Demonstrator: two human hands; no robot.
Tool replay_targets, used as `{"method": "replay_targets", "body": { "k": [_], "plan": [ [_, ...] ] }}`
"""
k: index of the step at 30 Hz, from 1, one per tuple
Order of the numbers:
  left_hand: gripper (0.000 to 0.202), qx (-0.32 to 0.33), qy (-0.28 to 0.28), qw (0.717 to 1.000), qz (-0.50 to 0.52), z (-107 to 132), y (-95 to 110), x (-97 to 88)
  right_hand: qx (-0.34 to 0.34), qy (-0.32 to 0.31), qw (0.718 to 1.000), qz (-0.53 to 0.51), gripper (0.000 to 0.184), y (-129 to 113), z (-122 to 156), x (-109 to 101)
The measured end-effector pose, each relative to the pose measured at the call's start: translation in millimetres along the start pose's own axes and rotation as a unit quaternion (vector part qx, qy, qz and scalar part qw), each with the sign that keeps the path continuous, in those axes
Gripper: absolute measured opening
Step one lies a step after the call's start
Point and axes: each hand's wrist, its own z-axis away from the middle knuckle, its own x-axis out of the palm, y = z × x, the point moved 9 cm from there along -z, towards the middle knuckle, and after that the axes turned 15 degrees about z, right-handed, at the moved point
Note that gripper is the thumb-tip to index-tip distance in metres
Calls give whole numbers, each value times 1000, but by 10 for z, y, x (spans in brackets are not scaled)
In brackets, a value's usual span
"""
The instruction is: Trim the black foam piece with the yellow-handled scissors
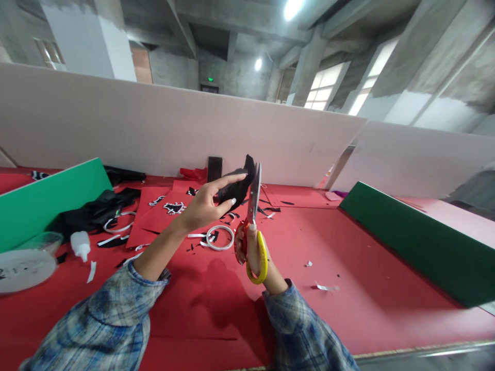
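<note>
Pinched between the thumb and fingers of my left hand (207,203) is a piece of black fabric (242,188), raised above the table. My right hand (249,247) grips a pair of scissors (254,198) with one red and one yellow handle. Their blades point upward, right beside the fabric's edge; whether they touch it I cannot tell. Below my hands, a roll of white tape (220,238) lies flat among black scraps and white strips. A black piece edged with beads (175,207) rests on red sheets to the left.
The red table (309,314) runs up to a white partition (162,123). Green boards stand at the left (58,198) and right (410,245). At left are a heap of black fabric (91,211), a white squeeze bottle (80,244) and a round plastic lid (25,270). A black phone-like object (214,168) leans at the back.
</note>
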Motion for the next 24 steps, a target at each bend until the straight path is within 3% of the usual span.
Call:
{"method": "replay_targets", "body": {
  "k": [5, 11, 16, 24],
  "plan": [
    [53, -1, 4, 1000, 4, 3, -13, -15, -2, 3, 1000, 16, 85, -18, 16, -10],
    [53, -17, 38, 999, 13, 2, -52, -118, -77, -31, 996, 34, 87, -74, 74, 27],
    [53, -13, 76, 997, 24, -8, -34, -206, -123, -48, 989, 71, 79, -88, 105, 29],
    [50, 13, 154, 988, 25, -7, -50, -356, -115, -76, 989, 59, 81, -42, 91, 98]
  ]
}}
